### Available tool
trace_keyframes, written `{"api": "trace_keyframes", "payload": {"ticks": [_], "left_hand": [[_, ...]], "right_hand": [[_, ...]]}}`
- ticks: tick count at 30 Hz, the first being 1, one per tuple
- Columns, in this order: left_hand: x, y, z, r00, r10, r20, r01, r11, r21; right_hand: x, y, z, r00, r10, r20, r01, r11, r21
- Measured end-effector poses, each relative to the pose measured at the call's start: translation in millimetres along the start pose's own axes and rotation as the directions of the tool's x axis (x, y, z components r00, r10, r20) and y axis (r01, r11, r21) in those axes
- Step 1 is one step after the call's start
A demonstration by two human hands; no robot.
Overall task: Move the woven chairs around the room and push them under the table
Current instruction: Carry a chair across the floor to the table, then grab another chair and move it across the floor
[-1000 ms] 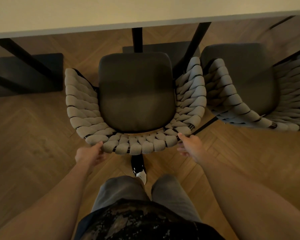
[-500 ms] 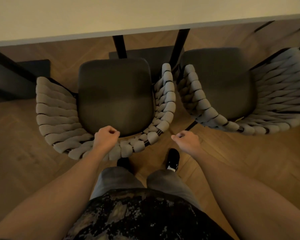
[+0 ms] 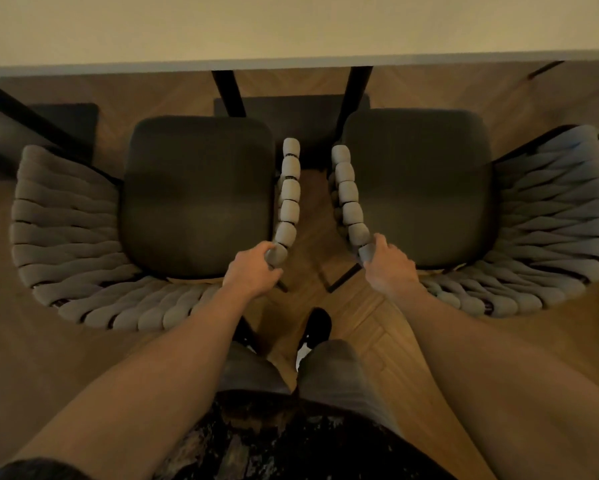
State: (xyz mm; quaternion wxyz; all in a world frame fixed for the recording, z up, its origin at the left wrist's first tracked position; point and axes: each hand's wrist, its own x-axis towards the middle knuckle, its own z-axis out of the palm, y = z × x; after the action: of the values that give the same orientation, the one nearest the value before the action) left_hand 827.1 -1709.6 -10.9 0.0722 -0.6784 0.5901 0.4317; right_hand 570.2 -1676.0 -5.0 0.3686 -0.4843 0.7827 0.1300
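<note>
Two woven chairs with dark seat cushions stand side by side facing the pale table (image 3: pixel 291 29). The left chair (image 3: pixel 66 220) has its seat front near the table edge. My left hand (image 3: pixel 253 271) grips the woven rim at the rear right corner of that chair. The right chair (image 3: pixel 550 220) stands just across a narrow gap. My right hand (image 3: pixel 388 265) grips the woven rim at its rear left corner. I stand between the two chair backs.
Black table legs (image 3: pixel 227 93) come down between the chairs at the far side of the gap. Dark shapes of other seats (image 3: pixel 66 123) show under the table. The floor is herringbone wood (image 3: pixel 377 341). My shoes (image 3: pixel 315 330) are just behind the chairs.
My view shifted right, so both chairs are centred. My left hand slid along the left chair's back to its right corner. My right hand, free before, took hold of the right chair's rim.
</note>
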Motion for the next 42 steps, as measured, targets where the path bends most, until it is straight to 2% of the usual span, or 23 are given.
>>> {"api": "trace_keyframes", "payload": {"ticks": [2,5,10,15,17,20,23,27,33,37,42], "left_hand": [[3,1,4,0.999,-0.02,-0.028,0.021,0.999,0.049],[9,0,5,0.999,-0.028,-0.038,0.031,0.996,0.079],[13,1,6,0.997,-0.061,-0.049,0.064,0.997,0.046],[4,-3,6,0.996,-0.078,-0.036,0.078,0.997,-0.018],[-5,-7,5,0.996,-0.07,-0.05,0.068,0.997,-0.044],[-26,-19,2,0.994,-0.054,-0.099,0.047,0.996,-0.073],[-52,-40,-4,0.986,-0.08,-0.146,0.062,0.99,-0.127],[-95,-86,-7,0.966,-0.129,-0.226,0.087,0.978,-0.188],[-175,-188,1,0.935,-0.284,-0.213,0.207,0.923,-0.324],[-237,-267,14,0.901,-0.387,-0.197,0.283,0.867,-0.411],[-316,-356,41,0.834,-0.528,-0.162,0.359,0.741,-0.568]], "right_hand": [[6,4,2,0.997,-0.001,0.072,0.002,1.0,-0.009],[9,8,1,0.996,-0.045,0.071,0.048,0.998,-0.04],[10,14,1,0.994,-0.09,0.068,0.095,0.993,-0.07],[8,9,-8,0.994,-0.041,0.104,0.044,0.999,-0.029],[5,5,-10,0.997,-0.04,0.072,0.039,0.999,0.015],[-6,-8,-5,0.988,-0.146,-0.045,0.148,0.988,0.053],[-25,-29,9,0.959,-0.269,-0.092,0.265,0.962,-0.061],[-57,-64,38,0.938,-0.344,0.046,0.347,0.926,-0.149],[-118,-126,100,0.89,-0.42,0.178,0.454,0.848,-0.274],[-171,-170,152,0.847,-0.462,0.262,0.529,0.779,-0.338],[-237,-223,224,0.79,-0.488,0.372,0.611,0.674,-0.415]]}}
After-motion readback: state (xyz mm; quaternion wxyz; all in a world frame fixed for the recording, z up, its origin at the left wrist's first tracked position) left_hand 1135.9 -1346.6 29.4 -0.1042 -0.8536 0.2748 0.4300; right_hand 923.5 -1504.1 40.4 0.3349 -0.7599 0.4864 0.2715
